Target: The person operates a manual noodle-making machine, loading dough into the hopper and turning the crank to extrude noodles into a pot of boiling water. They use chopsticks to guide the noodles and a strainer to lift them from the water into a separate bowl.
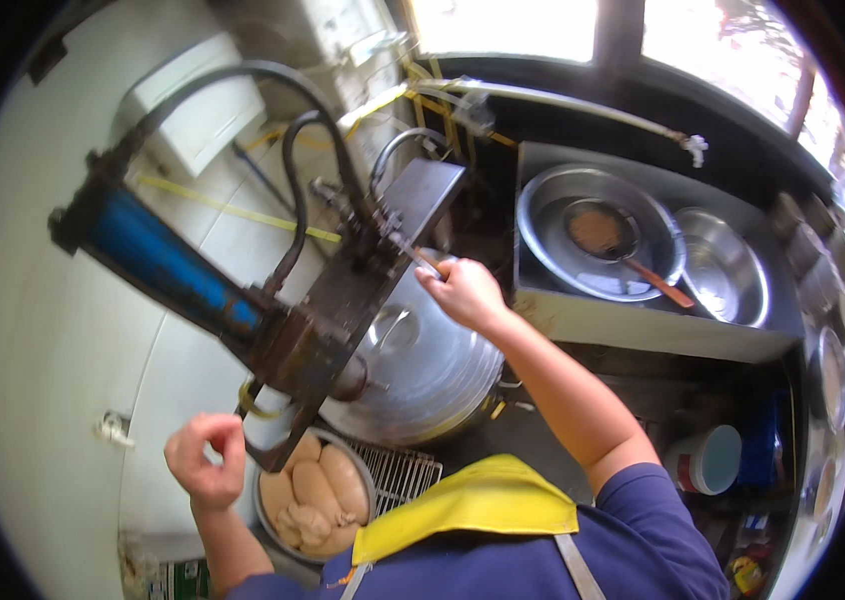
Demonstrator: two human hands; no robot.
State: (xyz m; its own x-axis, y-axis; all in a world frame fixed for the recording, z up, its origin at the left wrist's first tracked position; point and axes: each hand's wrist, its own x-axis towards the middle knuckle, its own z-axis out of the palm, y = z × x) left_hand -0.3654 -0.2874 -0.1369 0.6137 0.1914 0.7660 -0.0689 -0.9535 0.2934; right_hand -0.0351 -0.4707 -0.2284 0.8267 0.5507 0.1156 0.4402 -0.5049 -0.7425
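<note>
My right hand [464,294] grips the lever [430,261] on the valve block of a hydraulic press. The press [302,337] has a blue, worn cylinder [167,259] and a dark steel frame, with black hoses looping above. My left hand [205,461] is curled, thumb and fingers forming a ring, beside the frame's lower end. Whether it holds the dark bar [248,401] there cannot be told. Below the frame, a round metal pot [371,480] contains several pale dough pieces [321,487]. Under the press stands a large pot with a shiny metal lid [437,360].
On the counter [640,330] at right are a wide metal basin [535,240], holding a long-handled strainer [636,259] with brown contents, and a second bowl [722,262]. A white bucket [715,459] stands below. A wire rack [407,472] lies beside the dough pot. Tiled wall [55,315] bounds the left.
</note>
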